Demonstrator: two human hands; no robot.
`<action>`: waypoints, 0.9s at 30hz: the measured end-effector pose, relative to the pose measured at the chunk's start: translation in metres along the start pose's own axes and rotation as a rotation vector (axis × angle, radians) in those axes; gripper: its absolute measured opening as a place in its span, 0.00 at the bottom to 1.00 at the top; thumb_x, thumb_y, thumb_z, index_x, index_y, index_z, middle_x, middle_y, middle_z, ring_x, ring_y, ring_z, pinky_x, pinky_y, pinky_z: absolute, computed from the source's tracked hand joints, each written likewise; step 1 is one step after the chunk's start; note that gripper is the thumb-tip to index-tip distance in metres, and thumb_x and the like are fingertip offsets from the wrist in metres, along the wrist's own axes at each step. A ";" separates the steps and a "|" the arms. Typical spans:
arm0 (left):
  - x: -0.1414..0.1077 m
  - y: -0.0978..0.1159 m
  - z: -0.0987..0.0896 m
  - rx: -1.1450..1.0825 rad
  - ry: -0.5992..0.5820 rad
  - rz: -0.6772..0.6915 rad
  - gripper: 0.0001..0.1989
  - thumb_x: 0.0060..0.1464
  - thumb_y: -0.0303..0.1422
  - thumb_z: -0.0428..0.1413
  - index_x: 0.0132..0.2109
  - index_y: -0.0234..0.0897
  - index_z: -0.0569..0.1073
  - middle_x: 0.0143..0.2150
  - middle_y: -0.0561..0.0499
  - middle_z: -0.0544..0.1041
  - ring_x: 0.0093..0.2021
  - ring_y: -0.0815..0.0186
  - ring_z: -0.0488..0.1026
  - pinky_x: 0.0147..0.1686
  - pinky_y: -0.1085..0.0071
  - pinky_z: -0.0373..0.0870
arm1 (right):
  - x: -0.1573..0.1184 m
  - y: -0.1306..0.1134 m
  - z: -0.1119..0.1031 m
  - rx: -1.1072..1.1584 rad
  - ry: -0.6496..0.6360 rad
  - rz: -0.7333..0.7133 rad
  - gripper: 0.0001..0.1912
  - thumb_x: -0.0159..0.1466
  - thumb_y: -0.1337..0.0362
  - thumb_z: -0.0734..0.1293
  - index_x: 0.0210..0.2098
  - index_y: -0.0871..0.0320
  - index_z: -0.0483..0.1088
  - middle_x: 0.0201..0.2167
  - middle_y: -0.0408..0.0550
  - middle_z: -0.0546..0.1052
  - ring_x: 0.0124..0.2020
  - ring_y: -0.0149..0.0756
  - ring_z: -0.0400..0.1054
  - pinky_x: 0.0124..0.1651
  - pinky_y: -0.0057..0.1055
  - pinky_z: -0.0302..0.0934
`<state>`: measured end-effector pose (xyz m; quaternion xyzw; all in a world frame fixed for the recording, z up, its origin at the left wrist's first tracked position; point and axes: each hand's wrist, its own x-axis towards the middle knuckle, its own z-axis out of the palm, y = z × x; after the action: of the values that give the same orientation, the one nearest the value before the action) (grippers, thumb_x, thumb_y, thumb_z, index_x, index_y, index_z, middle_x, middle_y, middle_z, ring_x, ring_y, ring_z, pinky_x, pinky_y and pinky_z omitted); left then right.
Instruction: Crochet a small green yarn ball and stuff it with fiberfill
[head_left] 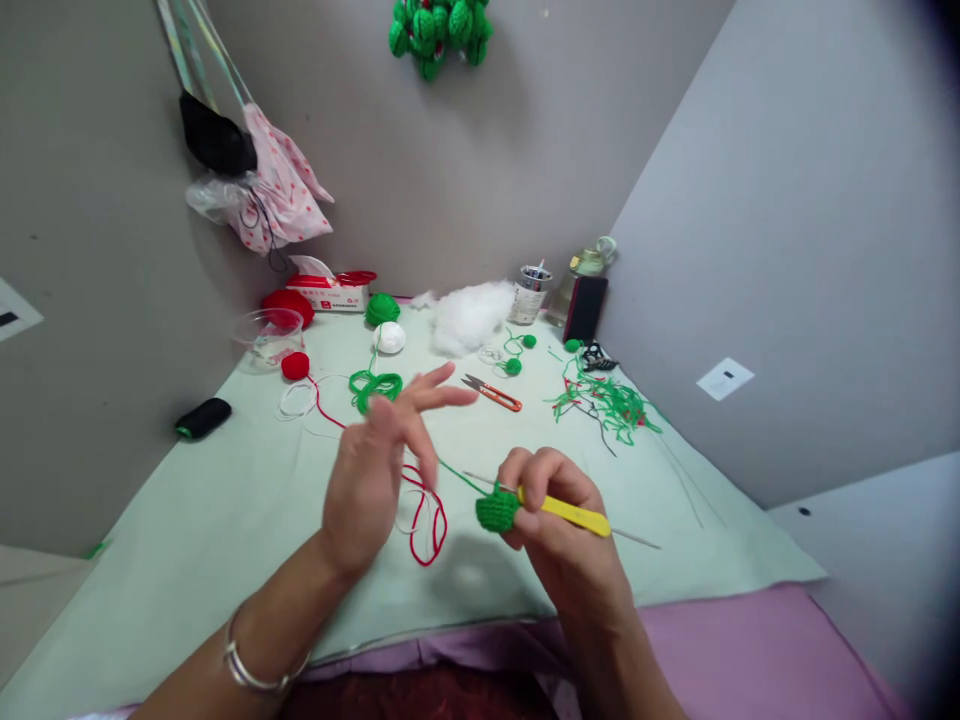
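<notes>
Right hand (562, 520) holds the green crochet piece (495, 511) at its fingertips.

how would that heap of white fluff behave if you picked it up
The white fluff is probably light for its size, judging by its loose, cloudy look. It may squash or pull apart easily, as its edges look wispy.

Yellow hook (568, 511) in right fingers (546, 474), green crochet (495, 511)
</notes>
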<state>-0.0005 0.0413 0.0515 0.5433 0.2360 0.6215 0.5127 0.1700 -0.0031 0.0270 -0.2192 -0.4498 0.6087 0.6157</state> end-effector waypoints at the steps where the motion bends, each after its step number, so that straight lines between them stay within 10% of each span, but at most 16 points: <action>1: -0.005 -0.002 -0.003 0.227 -0.074 0.045 0.29 0.68 0.55 0.52 0.27 0.44 0.83 0.57 0.47 0.84 0.77 0.49 0.57 0.78 0.51 0.31 | 0.000 0.000 -0.001 -0.003 0.028 -0.017 0.09 0.61 0.66 0.79 0.32 0.55 0.76 0.31 0.39 0.75 0.24 0.24 0.64 0.26 0.22 0.55; 4: -0.025 -0.008 -0.003 0.357 -0.164 -0.123 0.18 0.66 0.49 0.59 0.51 0.46 0.86 0.66 0.46 0.78 0.75 0.47 0.59 0.76 0.49 0.43 | -0.002 0.003 -0.005 -0.091 0.102 -0.053 0.08 0.62 0.66 0.79 0.33 0.54 0.77 0.33 0.40 0.76 0.27 0.25 0.67 0.30 0.22 0.60; 8: -0.044 -0.013 0.006 -0.057 -0.065 -0.451 0.19 0.63 0.42 0.64 0.60 0.51 0.82 0.49 0.49 0.83 0.52 0.58 0.77 0.57 0.62 0.69 | -0.007 0.009 -0.006 -0.270 0.141 -0.087 0.05 0.65 0.67 0.77 0.36 0.52 0.78 0.35 0.41 0.76 0.31 0.26 0.69 0.35 0.23 0.64; 16: -0.041 -0.012 0.009 -0.311 0.012 -0.552 0.22 0.55 0.37 0.72 0.57 0.47 0.83 0.38 0.53 0.75 0.38 0.68 0.73 0.41 0.72 0.70 | -0.011 0.009 -0.001 -0.776 0.184 -0.449 0.09 0.71 0.65 0.72 0.47 0.46 0.84 0.37 0.43 0.81 0.38 0.31 0.74 0.39 0.25 0.69; 27: -0.034 -0.014 -0.001 -0.253 -0.132 -0.658 0.46 0.50 0.33 0.75 0.72 0.41 0.67 0.32 0.56 0.76 0.31 0.71 0.71 0.33 0.74 0.64 | -0.006 0.000 -0.006 -0.577 0.051 -0.241 0.06 0.70 0.61 0.73 0.42 0.48 0.85 0.37 0.47 0.82 0.40 0.36 0.76 0.41 0.31 0.71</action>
<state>-0.0003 0.0160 0.0242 0.4095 0.2860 0.4109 0.7627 0.1759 -0.0072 0.0223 -0.3452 -0.6111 0.3727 0.6070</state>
